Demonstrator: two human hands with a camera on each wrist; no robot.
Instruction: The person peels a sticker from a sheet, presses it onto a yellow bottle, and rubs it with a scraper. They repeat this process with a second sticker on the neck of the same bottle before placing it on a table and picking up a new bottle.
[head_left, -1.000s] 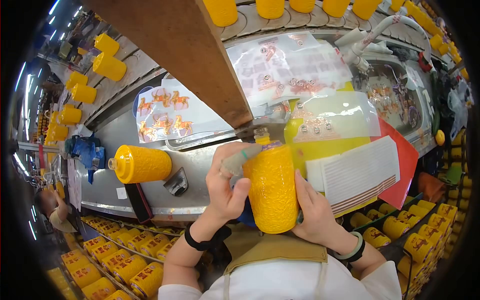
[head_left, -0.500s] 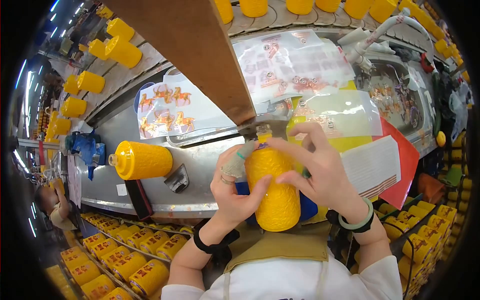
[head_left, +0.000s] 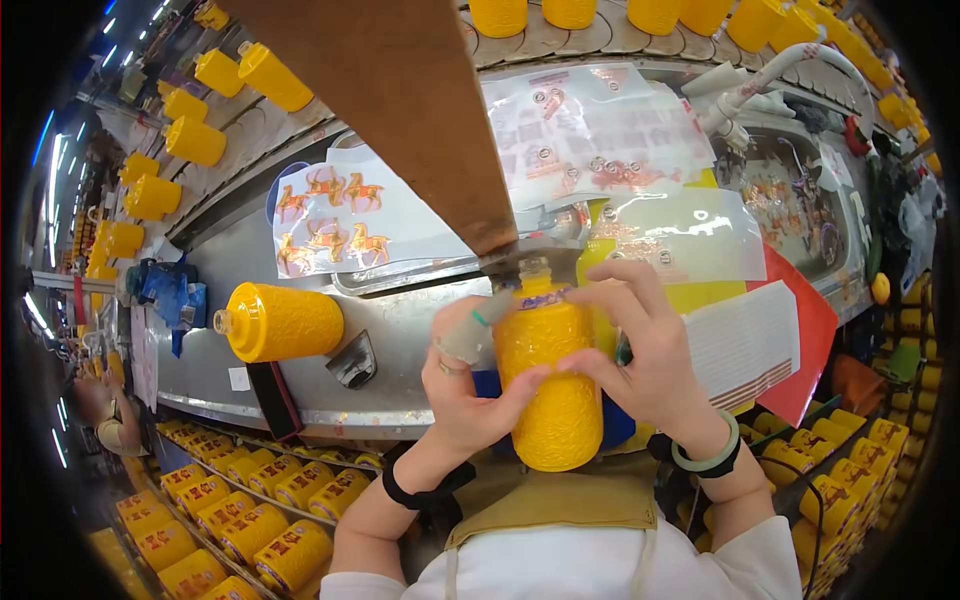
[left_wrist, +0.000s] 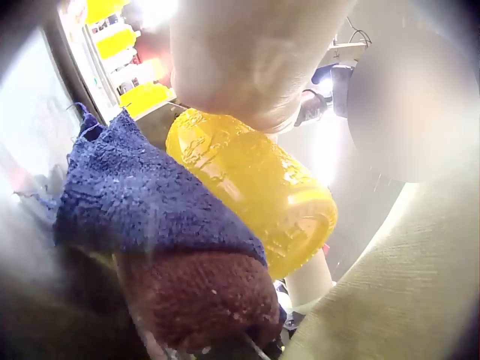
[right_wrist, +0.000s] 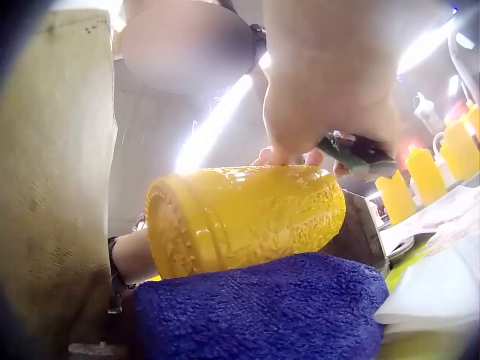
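A yellow embossed bottle [head_left: 555, 430] with a clear neck leans neck-away on a blue towel [right_wrist: 262, 315]. A purple patterned strip [head_left: 543, 299] runs round its shoulder. My left hand [head_left: 462, 385] holds the bottle's left side, thumb on its front; grey covers sit on some fingers [head_left: 468, 332]. At the right side, my right hand [head_left: 645, 345] has its index fingertip at the strip and its thumb on the bottle's front, near the left thumb. Tucked in its other fingers is a dark green-edged piece [right_wrist: 360, 156], whose kind I cannot tell.
Another yellow bottle [head_left: 285, 322] lies on the metal bench at left. Horse decal sheets [head_left: 330, 220] and printed films [head_left: 600, 130] lie beyond; a brown beam [head_left: 400, 110] crosses above. A folded white cloth [head_left: 745, 340] and a sink [head_left: 790, 200] are at right. Decorated bottles [head_left: 290, 555] fill racks below.
My right hand has moved from the bottle's lower right side up to its shoulder and front. My left thumb has come onto the bottle's front. The strip shows more fully now.
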